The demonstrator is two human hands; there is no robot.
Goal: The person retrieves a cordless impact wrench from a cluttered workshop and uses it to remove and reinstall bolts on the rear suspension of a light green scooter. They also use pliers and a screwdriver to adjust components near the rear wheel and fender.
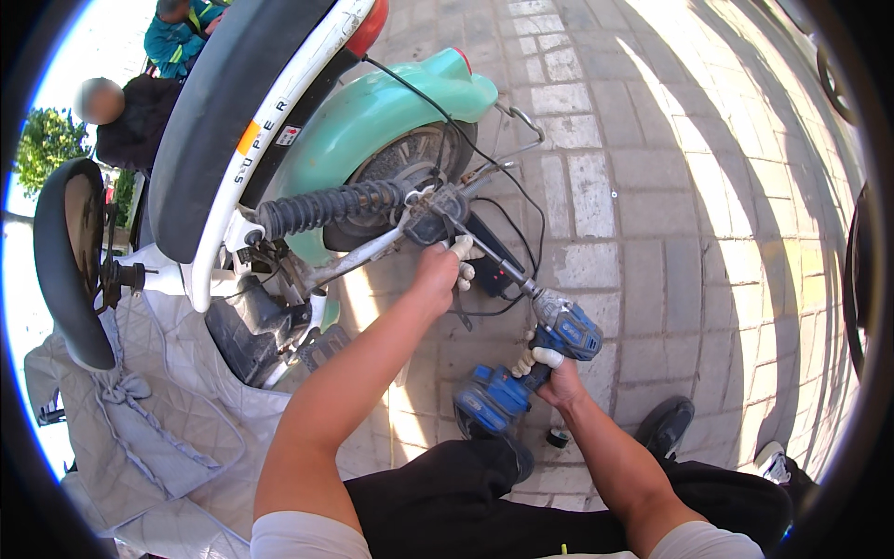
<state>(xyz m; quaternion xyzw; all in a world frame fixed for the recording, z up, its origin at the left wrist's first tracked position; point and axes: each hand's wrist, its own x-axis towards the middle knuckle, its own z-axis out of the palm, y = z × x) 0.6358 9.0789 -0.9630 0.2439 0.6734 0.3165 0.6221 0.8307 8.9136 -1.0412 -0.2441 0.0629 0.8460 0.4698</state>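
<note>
My right hand (549, 368), in a pale partial glove or finger covers, is wrapped round the handle of a blue and black cordless impact wrench (570, 328). A long metal extension bar (494, 252) runs from its nose up to the rear hub (438, 214) of a scooter. Just beneath the hub end of the bar is my left hand (447, 270), with similar pale finger covers. Its fingers are curled close against the bar; what they hold is partly hidden. The scooter's rear wheel (419, 158) sits under a mint green fender (372, 121).
A black shock absorber (331, 207) and a loose black cable (535, 214) flank the hub. Black seat (219, 112) and grey quilted cover (168, 410) are at left. A small black round object (557, 437) lies on the paving near my shoe. Two people are at the upper left.
</note>
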